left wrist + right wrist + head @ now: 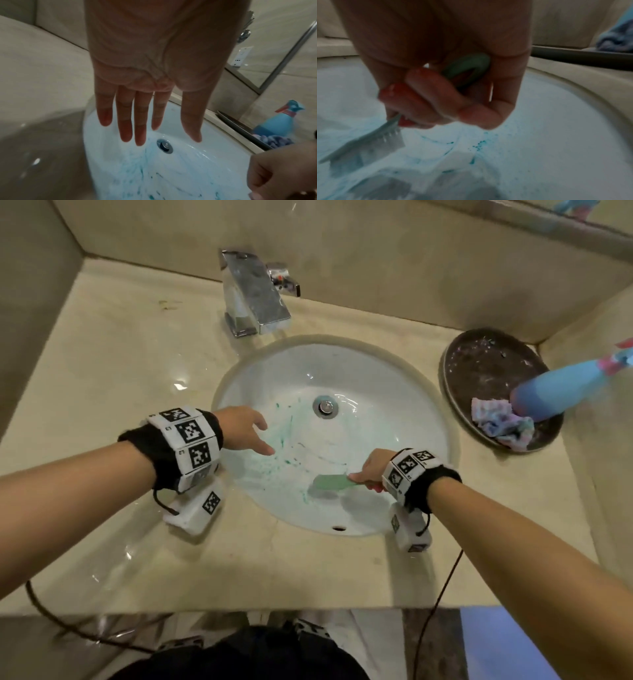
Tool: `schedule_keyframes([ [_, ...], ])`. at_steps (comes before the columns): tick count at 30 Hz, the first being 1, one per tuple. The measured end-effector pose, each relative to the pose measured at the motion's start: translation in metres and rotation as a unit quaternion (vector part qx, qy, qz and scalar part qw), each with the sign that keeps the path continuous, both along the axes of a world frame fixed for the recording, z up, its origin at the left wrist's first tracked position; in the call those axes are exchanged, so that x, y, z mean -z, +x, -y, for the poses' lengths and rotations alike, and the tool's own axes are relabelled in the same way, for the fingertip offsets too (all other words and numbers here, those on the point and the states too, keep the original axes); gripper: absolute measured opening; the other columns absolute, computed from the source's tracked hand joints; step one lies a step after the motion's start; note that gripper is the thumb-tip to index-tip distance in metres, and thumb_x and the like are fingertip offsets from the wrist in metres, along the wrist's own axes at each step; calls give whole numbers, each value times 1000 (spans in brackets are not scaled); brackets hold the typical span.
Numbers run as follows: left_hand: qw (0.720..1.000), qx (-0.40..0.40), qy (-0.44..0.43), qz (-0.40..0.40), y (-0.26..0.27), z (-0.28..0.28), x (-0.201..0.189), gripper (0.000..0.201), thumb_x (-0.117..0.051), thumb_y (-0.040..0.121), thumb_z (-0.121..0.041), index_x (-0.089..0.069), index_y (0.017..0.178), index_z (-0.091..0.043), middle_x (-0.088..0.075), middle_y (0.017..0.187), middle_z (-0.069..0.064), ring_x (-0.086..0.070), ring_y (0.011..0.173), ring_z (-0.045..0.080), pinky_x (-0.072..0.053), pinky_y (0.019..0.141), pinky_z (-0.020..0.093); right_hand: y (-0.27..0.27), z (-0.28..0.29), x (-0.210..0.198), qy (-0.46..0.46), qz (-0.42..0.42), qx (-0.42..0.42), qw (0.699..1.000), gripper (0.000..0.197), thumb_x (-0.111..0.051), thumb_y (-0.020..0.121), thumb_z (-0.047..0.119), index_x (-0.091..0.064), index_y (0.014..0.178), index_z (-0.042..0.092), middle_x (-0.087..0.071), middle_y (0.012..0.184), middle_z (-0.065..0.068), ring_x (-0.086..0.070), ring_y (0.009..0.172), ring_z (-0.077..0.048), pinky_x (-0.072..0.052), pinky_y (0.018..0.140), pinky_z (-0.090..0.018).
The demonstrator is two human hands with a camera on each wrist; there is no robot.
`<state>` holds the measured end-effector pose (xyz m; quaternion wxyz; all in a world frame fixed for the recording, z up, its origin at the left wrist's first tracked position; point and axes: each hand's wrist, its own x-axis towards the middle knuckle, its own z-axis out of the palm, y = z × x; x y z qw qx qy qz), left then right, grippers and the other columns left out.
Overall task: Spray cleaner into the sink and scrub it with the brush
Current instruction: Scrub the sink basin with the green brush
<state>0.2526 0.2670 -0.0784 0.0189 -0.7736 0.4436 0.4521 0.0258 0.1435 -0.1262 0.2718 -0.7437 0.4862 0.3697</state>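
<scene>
A: Where's our brush (330, 483)?
B: Low in the sink (394, 392), centre of the frame. Our right hand (373, 469) has its fingers wrapped round the handle, bristles on the teal-streaked basin.
A: And our left hand (245, 429)?
B: Fingers spread, holding nothing, over the sink's left side. The spray bottle (561, 392) stands on the dark tray (479, 361), right edge.

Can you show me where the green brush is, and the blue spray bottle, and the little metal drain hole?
Green plastic scrub brush (330, 483), head view: flat back of its head.
Blue plastic spray bottle (561, 387), head view: middle of its body.
Round metal drain (325, 406), head view: centre of its stopper.
</scene>
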Motion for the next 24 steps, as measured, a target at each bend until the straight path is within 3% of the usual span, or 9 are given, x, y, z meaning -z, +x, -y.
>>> schedule_keyframes([
  [2, 1000, -12, 14, -2, -1, -6, 6, 63, -65, 84, -42, -44, 137, -16, -48, 138, 4, -47, 124, 22, -36, 105, 31, 11, 3, 15, 25, -8, -47, 999, 48, -60, 84, 47, -54, 46, 17, -50, 31, 7, -47, 41, -12, -40, 53, -21],
  [8, 996, -69, 11, 47, -14, -14, 10, 62, -65, 84, -41, -44, 137, -17, -48, 137, 3, -47, 124, 22, -37, 100, 30, 33, 13, 47, 45, -30, -206, 977, 51, -62, 81, 51, -54, 43, 19, -47, 27, 9, -51, 51, -18, -47, 71, -28],
  [12, 989, -134, 1, 61, -27, -14, 4, 61, -64, 85, -41, -44, 137, -17, -46, 139, 4, -46, 124, 23, -37, 98, 29, 29, 24, 35, 50, -60, -311, 947, 46, -61, 84, 48, -53, 50, 18, -50, 34, 4, -50, 56, -20, -43, 69, -26],
  [14, 985, -160, 4, 61, -37, -12, 4, 61, -64, 85, -41, -44, 137, -18, -45, 140, 4, -45, 125, 23, -37, 98, 30, 23, 35, 20, 10, -79, -411, 908, 44, -61, 84, 45, -49, 51, 20, -49, 50, 3, -51, 65, -23, -42, 65, -26],
  [16, 981, -181, 13, 65, -49, -12, 6, 60, -64, 84, -43, -44, 136, -20, -44, 141, 3, -44, 127, 23, -36, 102, 33, 17, 44, -1, -52, -99, -526, 843, 39, -61, 87, 38, -47, 56, 18, -46, 60, 1, -51, 74, -22, -39, 58, -23],
  [17, 979, -188, 20, 74, -55, -13, 8, 60, -63, 84, -45, -45, 136, -21, -43, 141, 2, -43, 128, 23, -34, 106, 37, 15, 48, -11, -75, -110, -570, 811, 32, -60, 88, 34, -50, 64, 15, -48, 65, 0, -50, 77, -22, -38, 55, -24],
  [19, 973, -202, 33, 104, -65, -14, 9, 60, -62, 83, -49, -45, 135, -25, -41, 142, 0, -40, 130, 25, -23, 111, 52, 12, 54, -25, -82, -130, -611, 776, 20, -59, 88, 28, -55, 78, 12, -48, 71, -3, -48, 79, -19, -40, 56, -28],
  [21, 967, -220, 38, 122, -74, -14, 7, 59, -61, 85, -48, -44, 136, -25, -39, 143, 1, -39, 131, 27, -21, 109, 54, 12, 64, -13, -83, -143, -593, 788, 36, -59, 88, 35, -49, 63, 12, -45, 63, -1, -49, 68, -18, -47, 63, -29],
  [24, 964, -242, 26, 108, -81, -14, 8, 62, -62, 85, -43, -42, 138, -18, -40, 142, 8, -44, 126, 29, -36, 101, 38, 19, 69, 27, -7, -120, -515, 849, 48, -63, 82, 49, -56, 47, 17, -54, 56, 0, -51, 56, -22, -55, 82, -34],
])
